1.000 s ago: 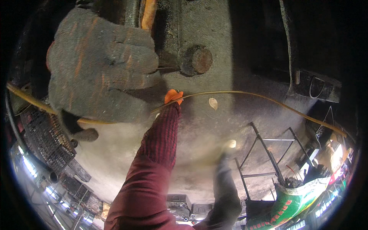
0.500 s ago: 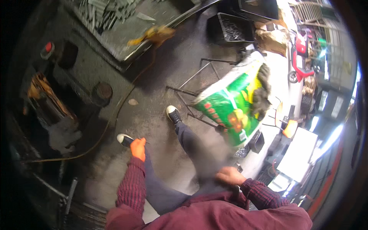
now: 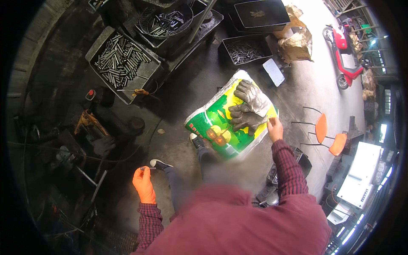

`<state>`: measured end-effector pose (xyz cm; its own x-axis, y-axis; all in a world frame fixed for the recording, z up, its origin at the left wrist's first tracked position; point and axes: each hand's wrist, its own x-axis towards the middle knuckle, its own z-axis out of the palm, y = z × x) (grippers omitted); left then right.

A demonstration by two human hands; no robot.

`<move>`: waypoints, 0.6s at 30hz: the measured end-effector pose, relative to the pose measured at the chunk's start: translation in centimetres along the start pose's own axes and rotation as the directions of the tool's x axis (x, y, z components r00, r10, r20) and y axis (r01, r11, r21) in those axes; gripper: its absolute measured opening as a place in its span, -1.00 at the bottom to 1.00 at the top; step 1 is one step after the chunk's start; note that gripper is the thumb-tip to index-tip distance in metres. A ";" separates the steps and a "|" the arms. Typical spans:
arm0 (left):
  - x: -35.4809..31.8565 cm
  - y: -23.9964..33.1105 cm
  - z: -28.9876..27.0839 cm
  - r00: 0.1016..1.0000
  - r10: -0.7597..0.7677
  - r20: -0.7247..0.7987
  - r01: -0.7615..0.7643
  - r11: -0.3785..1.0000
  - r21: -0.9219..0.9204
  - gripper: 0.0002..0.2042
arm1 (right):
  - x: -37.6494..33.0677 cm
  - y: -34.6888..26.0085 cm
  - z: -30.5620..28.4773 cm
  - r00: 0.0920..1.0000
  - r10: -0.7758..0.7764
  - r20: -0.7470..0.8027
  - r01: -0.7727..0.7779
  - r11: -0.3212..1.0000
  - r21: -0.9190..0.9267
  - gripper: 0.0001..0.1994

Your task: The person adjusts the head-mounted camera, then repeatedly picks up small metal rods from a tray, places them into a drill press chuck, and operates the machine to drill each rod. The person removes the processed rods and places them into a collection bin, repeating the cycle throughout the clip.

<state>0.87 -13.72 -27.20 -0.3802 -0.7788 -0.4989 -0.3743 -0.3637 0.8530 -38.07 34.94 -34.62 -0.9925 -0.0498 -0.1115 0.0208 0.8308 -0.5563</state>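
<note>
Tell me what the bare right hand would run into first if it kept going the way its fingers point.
The right hand points up and left at the grey work gloves lying on the green and yellow sack. The gloves would probably come first, though depth is hard to judge and its fingertips look already at the sack's edge.

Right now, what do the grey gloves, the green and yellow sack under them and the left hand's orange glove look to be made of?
The grey gloves look like thick worn leather or heavy fabric: creased, matte, grimy. The green and yellow sack looks like glossy printed plastic, possibly woven: it shines and crinkles. The orange glove on the left hand seems rubber or coated: smooth, evenly bright. The bare right hand touches the sack's edge.
</note>
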 end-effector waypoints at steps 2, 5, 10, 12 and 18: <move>-2.3 2.8 1.7 0.997 0.073 -0.010 -0.073 0.997 0.007 -0.93 | 1.9 0.7 -0.9 0.982 -0.163 0.098 0.176 0.975 -0.136 -0.74; -5.0 6.2 4.4 0.999 0.048 -0.023 -0.049 0.997 -0.057 -0.93 | 2.2 1.1 -1.1 0.820 -0.504 0.272 0.568 0.774 -0.278 -0.87; -8.4 9.2 5.1 0.990 0.140 0.004 -0.140 0.989 0.053 -0.89 | 1.7 1.6 1.7 0.750 -0.414 0.516 0.651 0.604 -0.460 -0.37; -8.9 9.4 4.5 0.987 0.159 0.007 -0.159 0.987 0.021 -0.89 | 2.2 1.7 2.9 0.791 -0.346 0.505 0.588 0.656 -0.472 -0.64; -8.2 8.6 1.0 0.969 0.237 -0.064 -0.245 0.955 -0.167 -0.95 | 1.9 -1.3 3.1 0.681 -0.392 0.619 0.717 0.530 -0.454 -0.83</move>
<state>-0.07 -9.91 -15.96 -0.4035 -0.8738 -0.2712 -0.1228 -0.2420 0.9625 -39.65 32.03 -36.63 -0.6097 -0.7023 -0.3674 -0.7549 0.6558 -0.0007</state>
